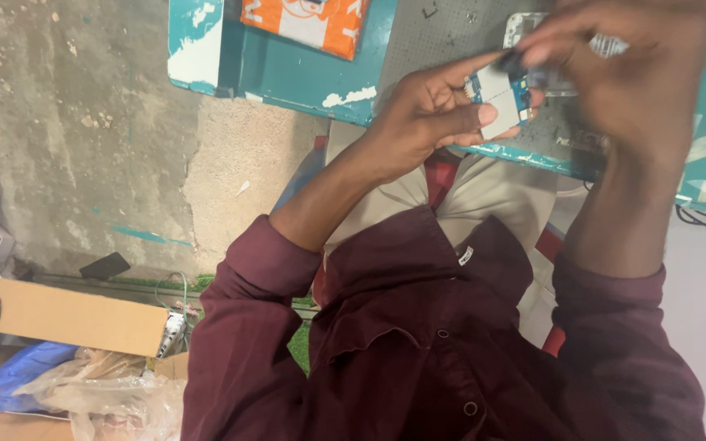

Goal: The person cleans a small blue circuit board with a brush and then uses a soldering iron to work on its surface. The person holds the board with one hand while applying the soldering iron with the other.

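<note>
Circuit board (502, 96), small, with a blue edge and a pale shield on its face, sits pinched in the left hand (431, 110) above the near edge of the teal tabletop (304, 69). The left fingers (467, 117) are closed on it, thumb along its lower side and forefinger stretched along the top. The right hand (631, 77) is blurred and comes over the board from the other side; its fingertips meet a small dark part (510, 59) at the board's upper corner, but whether they grip it I cannot tell. Both arms wear maroon sleeves (239, 327). On the tabletop behind lies a grey mat (435, 33), and farther left an orange box (308, 20). Chipped paint shows pale patches along the tabletop's rim. Down on the concrete floor (67, 122), well apart from the hands, lie a cardboard box (75, 318), a dark phone (105, 265) and crumpled plastic bags (100, 392).
</note>
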Demonstrator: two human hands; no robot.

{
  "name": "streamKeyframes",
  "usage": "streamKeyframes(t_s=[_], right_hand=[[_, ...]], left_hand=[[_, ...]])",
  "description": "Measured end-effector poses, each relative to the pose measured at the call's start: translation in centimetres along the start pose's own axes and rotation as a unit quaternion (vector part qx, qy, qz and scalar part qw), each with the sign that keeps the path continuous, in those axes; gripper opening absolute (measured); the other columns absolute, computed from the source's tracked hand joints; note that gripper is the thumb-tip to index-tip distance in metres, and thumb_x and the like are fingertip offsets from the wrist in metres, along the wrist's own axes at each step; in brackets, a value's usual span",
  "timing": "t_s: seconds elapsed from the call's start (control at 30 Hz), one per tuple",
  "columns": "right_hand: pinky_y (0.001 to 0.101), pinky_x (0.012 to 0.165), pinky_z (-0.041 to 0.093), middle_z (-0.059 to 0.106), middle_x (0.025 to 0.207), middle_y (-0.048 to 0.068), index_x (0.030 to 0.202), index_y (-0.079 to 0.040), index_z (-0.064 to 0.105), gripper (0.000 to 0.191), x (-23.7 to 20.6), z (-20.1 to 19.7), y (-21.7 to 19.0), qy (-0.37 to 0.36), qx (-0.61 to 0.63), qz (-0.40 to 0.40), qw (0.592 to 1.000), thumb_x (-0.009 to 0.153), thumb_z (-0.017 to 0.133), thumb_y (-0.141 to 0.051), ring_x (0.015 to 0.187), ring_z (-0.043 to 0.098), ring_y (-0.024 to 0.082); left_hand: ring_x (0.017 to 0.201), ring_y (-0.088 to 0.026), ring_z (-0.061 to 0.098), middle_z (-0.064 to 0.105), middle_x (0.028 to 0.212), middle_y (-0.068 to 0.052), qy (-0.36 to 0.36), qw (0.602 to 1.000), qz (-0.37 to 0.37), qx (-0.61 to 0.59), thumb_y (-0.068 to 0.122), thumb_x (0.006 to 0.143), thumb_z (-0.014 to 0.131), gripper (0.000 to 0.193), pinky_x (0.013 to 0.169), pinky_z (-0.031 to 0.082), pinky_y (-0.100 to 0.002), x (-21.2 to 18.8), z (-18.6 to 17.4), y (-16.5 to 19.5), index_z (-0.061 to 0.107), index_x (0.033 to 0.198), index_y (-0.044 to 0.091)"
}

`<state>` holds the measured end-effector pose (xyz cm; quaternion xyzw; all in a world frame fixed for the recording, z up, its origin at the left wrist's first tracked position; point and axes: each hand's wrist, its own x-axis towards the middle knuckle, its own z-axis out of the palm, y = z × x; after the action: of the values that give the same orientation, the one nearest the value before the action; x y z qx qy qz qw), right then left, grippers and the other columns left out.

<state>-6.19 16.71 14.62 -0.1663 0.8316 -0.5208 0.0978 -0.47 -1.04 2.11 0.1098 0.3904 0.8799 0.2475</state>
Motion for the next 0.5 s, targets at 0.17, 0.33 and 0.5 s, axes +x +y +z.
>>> streamKeyframes(t_s=[0.17, 0.33, 0.5], right_hand=[[0.0239, 0.062, 0.049, 0.07, 0.089, 0.009, 0.096, 0.001, 0.074, 0.008, -0.6, 0.4, 0.7, -0.019, -0.025, -0.013, 0.999, 0.093, 0.077, 0.008, 0.069, 0.063, 0.012], [0.0228, 0.07, 0.049, 0.073, 0.097, 0.011, 0.104, 0.005, 0.076, 0.006, -1.3, -1.7, 3.8, 0.001, -0.067, -0.096, 0.993, 0.099, 0.075, 0.008, 0.079, 0.066, 0.014], [0.0217, 0.086, 0.049, 0.072, 0.109, 0.008, 0.115, 0.003, 0.073, 0.009, -2.2, -2.8, 6.7, 0.047, 0.03, -0.113, 0.992, 0.107, 0.069, -0.001, 0.095, 0.065, 0.013]], left_hand=[[0.118, -0.033, 0.076, 0.072, 0.13, -0.025, 0.01, 1.0, 0.008, -0.008, 0.008, 0.107, 0.058, 0.061, 0.105, 0.066, -0.039, 0.0, -0.1, -0.2, 0.03, 0.161, -0.005], [0.121, -0.032, 0.074, 0.07, 0.132, -0.025, -0.005, 1.0, 0.016, -0.002, 0.006, 0.106, 0.06, 0.061, 0.104, 0.064, -0.04, 0.1, 0.1, -0.1, 0.032, 0.16, -0.006], [0.128, -0.027, 0.07, 0.068, 0.137, -0.022, -0.028, 0.999, 0.019, -0.018, 0.01, 0.113, 0.059, 0.057, 0.113, 0.06, -0.038, -0.3, 0.1, 0.3, 0.035, 0.163, -0.003]])
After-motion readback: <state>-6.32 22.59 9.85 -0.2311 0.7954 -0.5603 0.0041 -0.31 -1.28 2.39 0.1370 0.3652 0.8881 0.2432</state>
